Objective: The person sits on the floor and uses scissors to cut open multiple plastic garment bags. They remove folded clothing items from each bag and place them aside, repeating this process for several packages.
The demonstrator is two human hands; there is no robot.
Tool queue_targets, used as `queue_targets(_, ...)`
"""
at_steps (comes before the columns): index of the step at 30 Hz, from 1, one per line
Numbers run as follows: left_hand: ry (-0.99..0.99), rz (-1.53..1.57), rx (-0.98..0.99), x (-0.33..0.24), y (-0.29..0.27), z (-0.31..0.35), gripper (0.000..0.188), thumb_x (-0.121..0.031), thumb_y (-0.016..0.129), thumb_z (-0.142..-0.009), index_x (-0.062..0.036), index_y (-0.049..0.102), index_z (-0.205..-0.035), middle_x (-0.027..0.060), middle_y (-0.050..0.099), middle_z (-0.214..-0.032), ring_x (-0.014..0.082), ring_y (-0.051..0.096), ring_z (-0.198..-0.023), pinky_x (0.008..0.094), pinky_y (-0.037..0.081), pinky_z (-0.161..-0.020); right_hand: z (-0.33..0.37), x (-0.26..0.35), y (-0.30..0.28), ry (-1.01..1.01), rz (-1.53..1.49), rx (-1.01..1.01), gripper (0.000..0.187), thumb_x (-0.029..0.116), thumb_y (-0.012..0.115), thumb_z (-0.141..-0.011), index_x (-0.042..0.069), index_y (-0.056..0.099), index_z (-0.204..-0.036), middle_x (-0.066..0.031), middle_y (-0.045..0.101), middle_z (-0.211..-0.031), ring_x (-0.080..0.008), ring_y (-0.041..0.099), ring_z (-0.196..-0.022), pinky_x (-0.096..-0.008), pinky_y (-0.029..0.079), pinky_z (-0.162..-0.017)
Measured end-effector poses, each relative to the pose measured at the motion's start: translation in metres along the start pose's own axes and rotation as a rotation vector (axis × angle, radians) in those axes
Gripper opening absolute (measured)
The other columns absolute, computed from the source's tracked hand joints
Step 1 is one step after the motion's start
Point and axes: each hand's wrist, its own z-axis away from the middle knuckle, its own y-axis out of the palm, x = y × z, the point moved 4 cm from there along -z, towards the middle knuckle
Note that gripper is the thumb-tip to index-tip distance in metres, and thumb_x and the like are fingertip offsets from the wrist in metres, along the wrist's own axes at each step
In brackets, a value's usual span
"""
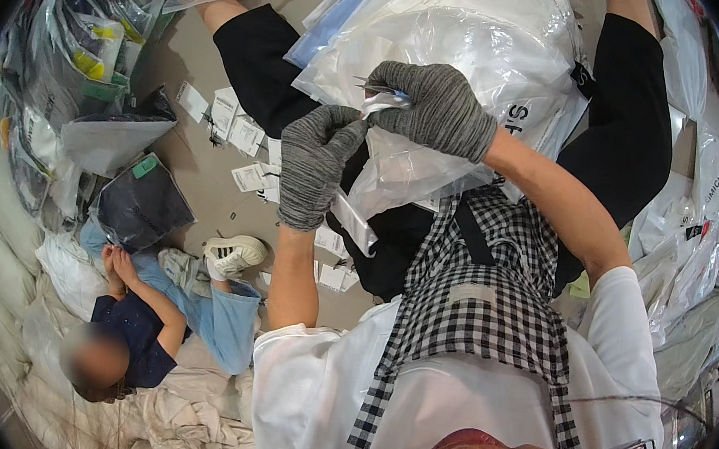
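Note:
Both my hands wear grey knit gloves and meet above my lap. My left hand [320, 166] is closed, its thumb and forefinger pinching the end of something small and white. A glossy white strip [354, 222] hangs out below that palm. In my right hand [433, 108] is a small pointed tool [397, 96], with thin dark tips and a bit of blue; it resembles thread snips. White material also shows between the right fingers, almost touching the left fingertips. Beneath the hands, a clear plastic bag [448, 45] with white contents lies across my lap.
White paper tags [246, 135] lie scattered on the floor to the left. Bagged garments [88, 56] pile up at the far left, and more plastic bags [683, 232] are at the right. At lower left, another person [150, 299] sits beside a dark bagged garment [144, 202].

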Motion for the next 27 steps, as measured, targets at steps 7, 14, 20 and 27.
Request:
queue_targets(7, 0.116, -0.103, -0.066, 0.012, 0.023, 0.01, 0.015, -0.011, 0.064, -0.083, 0.0033, 0.063, -0.086, 0.0037, 0.055, -0.061, 0.0084, 0.046, -0.051, 0.0238, 0.039, -0.049, -0.003, -0.016, 0.007, 0.075, 0.378, -0.232, 0.037, 0.022, 0.077, -0.063, 0.011, 0.062, -0.094, -0.0077, 0.066, -0.074, -0.0232, 0.066, -0.064, -0.0327, 0.051, -0.057)
queue_targets(14, -0.407, 0.718, 0.131, 0.043, 0.022, 0.021, 0.022, -0.02, 0.059, -0.089, 0.0015, 0.06, -0.091, -0.0023, 0.045, -0.052, 0.0028, 0.031, -0.034, 0.0181, 0.023, -0.032, 0.003, -0.01, 0.007, 0.147, 0.319, -0.159, 0.037, 0.024, 0.077, -0.062, 0.011, 0.061, -0.092, -0.0085, 0.066, -0.075, -0.0257, 0.065, -0.066, -0.0338, 0.051, -0.058)
queue_targets(20, -0.368, 0.611, -0.016, 0.049, 0.025, 0.026, 0.022, -0.02, 0.063, -0.086, 0.0002, 0.063, -0.093, -0.0044, 0.046, -0.052, 0.0022, 0.031, -0.034, 0.0177, 0.022, -0.033, 0.008, -0.007, 0.007, 0.122, 0.292, -0.208, 0.035, 0.028, 0.074, -0.065, 0.012, 0.059, -0.093, -0.0082, 0.065, -0.074, -0.0276, 0.064, -0.065, -0.0374, 0.049, -0.056)
queue_targets(27, -0.415, 0.545, -0.052, 0.044, 0.021, 0.029, 0.013, -0.013, 0.064, -0.083, -0.0021, 0.068, -0.089, -0.0053, 0.052, -0.059, 0.0002, 0.037, -0.047, 0.0178, 0.027, -0.042, 0.009, 0.0, 0.005, 0.184, 0.307, 0.009, 0.043, 0.018, 0.077, -0.061, 0.01, 0.061, -0.1, -0.0086, 0.065, -0.089, -0.0257, 0.065, -0.079, -0.0324, 0.052, -0.071)
